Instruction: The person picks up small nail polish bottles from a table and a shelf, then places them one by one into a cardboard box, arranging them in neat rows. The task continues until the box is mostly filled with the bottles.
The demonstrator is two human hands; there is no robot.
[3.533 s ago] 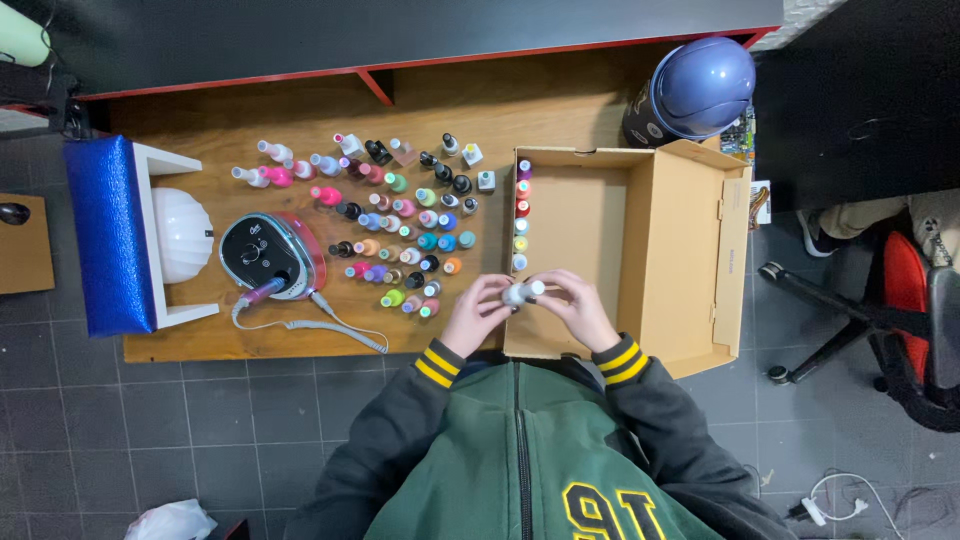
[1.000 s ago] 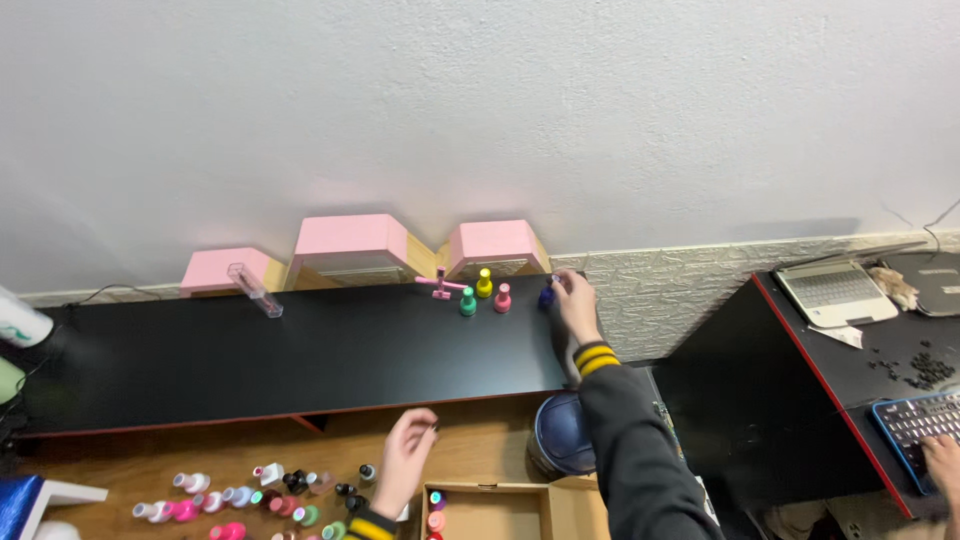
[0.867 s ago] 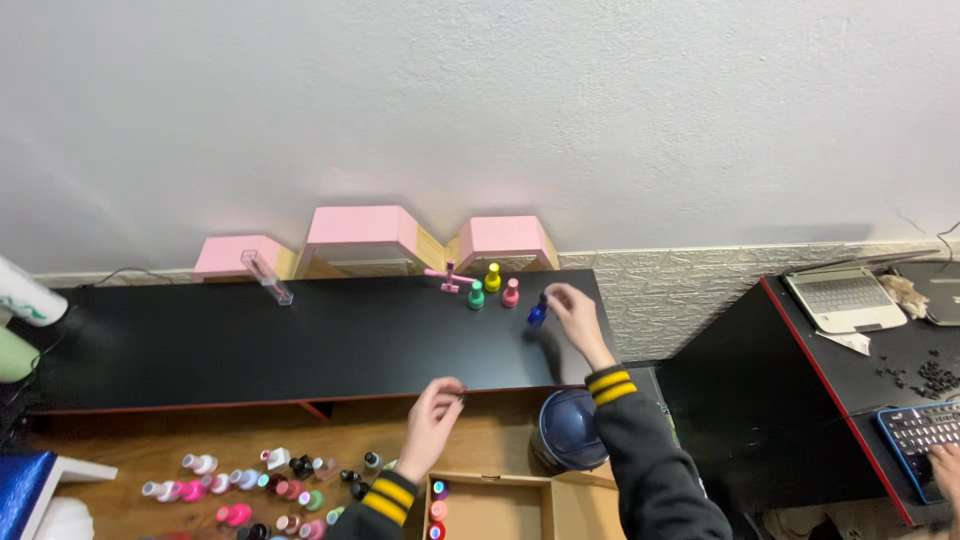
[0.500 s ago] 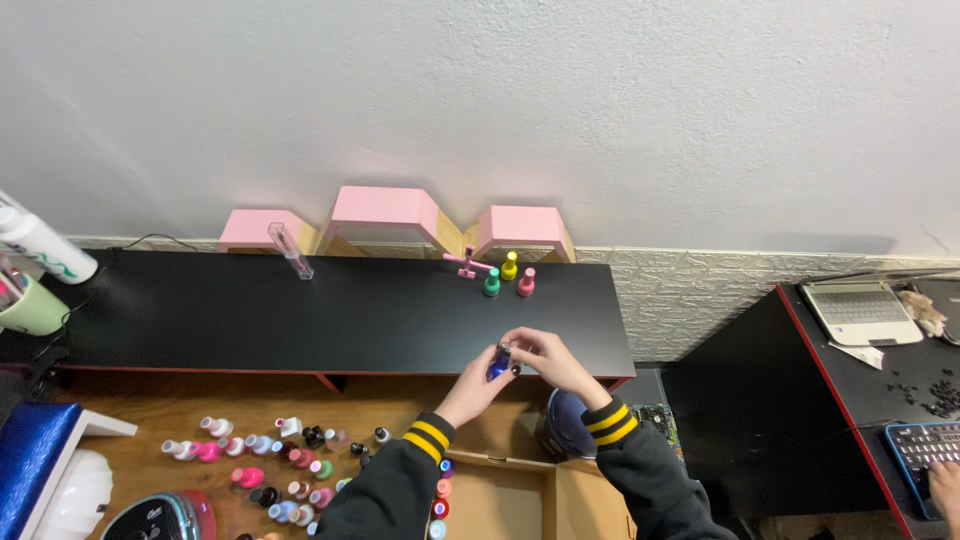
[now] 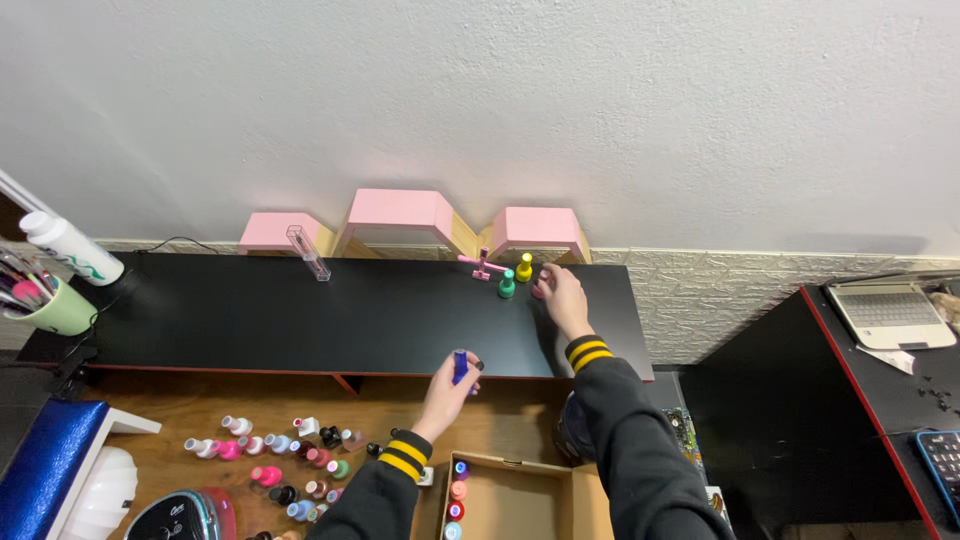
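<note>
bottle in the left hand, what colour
Blue bottle, pinched in the left hand; head view.

At six o'clock in our view we see an open brown cardboard box (image 5: 520, 500), its flaps spread, with a row of small bottles along its left inner wall. At nine o'clock a white bottle (image 5: 70, 247) lies tilted, wearing a white label with a green wavy mark (image 5: 88, 262). At three o'clock an open laptop (image 5: 890, 310) sits on a second black desk; only its pale keyboard deck shows, and its screen is cut off by the edge. At four o'clock, in the corner, a blue-lit panel (image 5: 942, 470) shows; we cannot tell whether it is a screen or a keyboard.
</note>
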